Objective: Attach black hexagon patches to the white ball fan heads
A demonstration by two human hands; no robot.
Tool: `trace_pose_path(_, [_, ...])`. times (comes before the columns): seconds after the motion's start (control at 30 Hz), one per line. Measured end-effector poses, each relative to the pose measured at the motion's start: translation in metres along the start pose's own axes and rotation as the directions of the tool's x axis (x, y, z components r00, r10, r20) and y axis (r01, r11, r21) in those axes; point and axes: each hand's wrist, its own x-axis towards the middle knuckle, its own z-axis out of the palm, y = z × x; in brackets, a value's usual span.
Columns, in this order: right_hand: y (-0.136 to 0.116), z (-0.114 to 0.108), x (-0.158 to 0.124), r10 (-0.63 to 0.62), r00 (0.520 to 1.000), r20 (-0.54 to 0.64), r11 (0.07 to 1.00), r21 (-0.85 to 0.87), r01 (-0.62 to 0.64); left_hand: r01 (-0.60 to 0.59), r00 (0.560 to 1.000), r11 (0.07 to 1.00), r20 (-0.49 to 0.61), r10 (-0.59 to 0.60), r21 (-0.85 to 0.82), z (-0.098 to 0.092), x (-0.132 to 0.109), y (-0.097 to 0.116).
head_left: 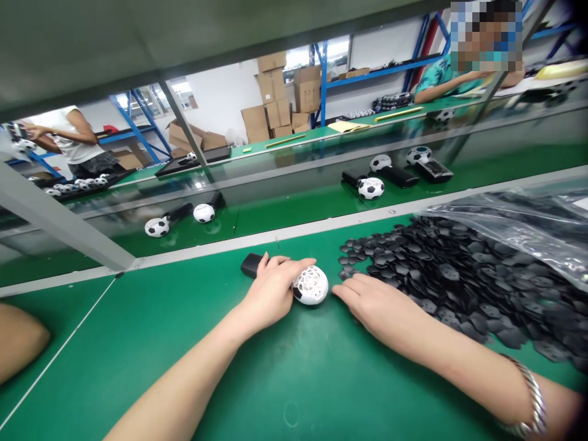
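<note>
On the green bench, my left hand (271,286) is wrapped round a football-shaped device (312,286). The device has a white ball with open lattice cells and a few black patches, and a black handle (250,264) sticks out to the left beyond my fingers. Just right of the ball, my right hand (367,300) has its fingers bent and pressed together, with the fingertips low over the bench. Whatever they may pinch is hidden. Beside that hand spreads a big pile of flat black pentagon pieces (427,269).
Clear plastic bags (519,226) lie over the pile's far side. Behind a metal rail (257,236), several football devices (371,188) rest on a green conveyor (275,211). A slanted post (68,214) stands at left, near another person's arm (21,340). Two people work beyond.
</note>
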Motion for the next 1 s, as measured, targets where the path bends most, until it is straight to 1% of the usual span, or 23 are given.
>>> trace_pose_path(0.07, [0.005, -0.005, -0.001, 0.082, 0.996, -0.016, 0.981, 0.179, -0.078, -0.029, 0.999, 1.000, 0.013, 0.029, -0.003, 0.000, 0.000, 0.001])
trace_pose_path(0.1, [0.007, -0.009, -0.001, 0.134, 0.991, -0.026, 0.950, 0.287, -0.121, -0.048, 0.999, 0.999, 0.018, 0.048, -0.005, 0.000, 0.000, 0.001])
trace_pose_path(0.17, [0.010, -0.015, -0.002, 0.227, 0.973, -0.048, 0.860, 0.479, -0.177, -0.081, 0.996, 0.997, 0.023, 0.081, -0.011, 0.000, 0.001, 0.002])
trace_pose_path(0.2, [0.010, -0.018, -0.003, 0.254, 0.966, -0.054, 0.814, 0.551, -0.183, -0.090, 0.996, 0.996, 0.024, 0.091, -0.014, 0.000, 0.001, 0.003])
trace_pose_path(0.27, [0.009, -0.020, -0.003, 0.258, 0.964, -0.058, 0.752, 0.638, -0.163, -0.092, 0.995, 0.996, 0.029, 0.093, -0.021, 0.000, 0.001, 0.003])
trace_pose_path(0.33, [0.006, -0.019, -0.002, 0.203, 0.977, -0.073, 0.739, 0.666, -0.104, -0.083, 0.996, 0.996, 0.041, 0.085, -0.041, -0.001, 0.000, 0.003])
trace_pose_path(0.43, [0.002, -0.015, -0.001, 0.091, 0.986, -0.143, 0.768, 0.640, 0.022, -0.079, 0.994, 0.993, 0.072, 0.085, -0.087, -0.001, -0.001, 0.005])
trace_pose_path(0.5, [-0.001, -0.013, 0.001, 0.067, 0.982, -0.175, 0.777, 0.626, 0.058, -0.067, 0.993, 0.991, 0.086, 0.077, -0.112, -0.001, -0.002, 0.007])
trace_pose_path(0.63, [-0.004, -0.009, 0.005, 0.097, 0.982, -0.160, 0.756, 0.654, 0.032, -0.033, 0.995, 0.985, 0.088, 0.048, -0.169, 0.001, -0.001, 0.013])
trace_pose_path(0.73, [-0.005, -0.006, 0.008, 0.091, 0.984, -0.156, 0.749, 0.661, 0.036, -0.013, 0.997, 0.979, 0.072, 0.028, -0.203, 0.003, 0.000, 0.016])
trace_pose_path(0.8, [-0.005, -0.005, 0.009, 0.108, 0.982, -0.154, 0.739, 0.673, 0.025, -0.001, 0.998, 0.976, 0.055, 0.013, -0.216, 0.004, 0.000, 0.016])
trace_pose_path(1.0, [-0.003, -0.002, 0.013, 0.273, 0.953, -0.131, 0.660, 0.747, -0.087, 0.022, 1.000, 0.972, -0.008, -0.024, -0.233, 0.007, -0.001, 0.018])
